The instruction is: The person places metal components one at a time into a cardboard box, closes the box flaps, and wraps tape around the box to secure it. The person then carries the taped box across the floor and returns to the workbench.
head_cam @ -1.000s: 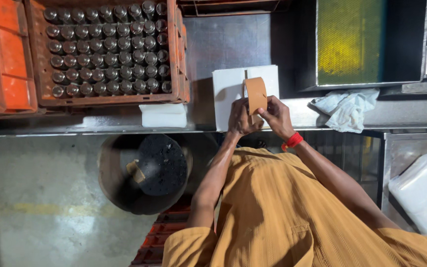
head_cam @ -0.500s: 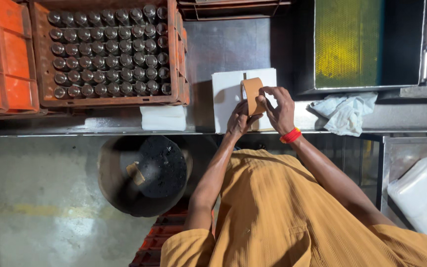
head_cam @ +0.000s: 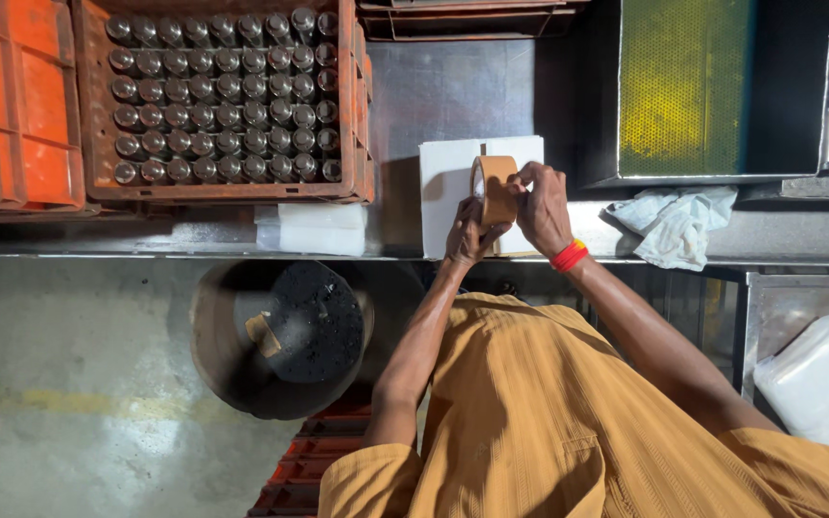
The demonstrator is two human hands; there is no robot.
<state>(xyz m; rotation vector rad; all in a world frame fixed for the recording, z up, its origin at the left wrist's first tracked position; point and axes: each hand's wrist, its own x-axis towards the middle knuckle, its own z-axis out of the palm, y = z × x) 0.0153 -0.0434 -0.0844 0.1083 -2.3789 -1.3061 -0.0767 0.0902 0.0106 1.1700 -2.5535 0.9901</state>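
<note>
A roll of brown tape (head_cam: 494,188) was held upright between the left hand (head_cam: 469,238) (gripping from below) and the right hand (head_cam: 541,206), whose fingers were closed on its edge. Just beyond both hands a white box (head_cam: 445,187) was seen, with a crumpled cloth (head_cam: 675,221) lying near the right hand.

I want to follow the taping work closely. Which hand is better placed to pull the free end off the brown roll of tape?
Probably the right hand: its fingertips sit on the rim of the brown roll of tape, above the white box. The left hand grips the roll from below, steadying it.
</note>
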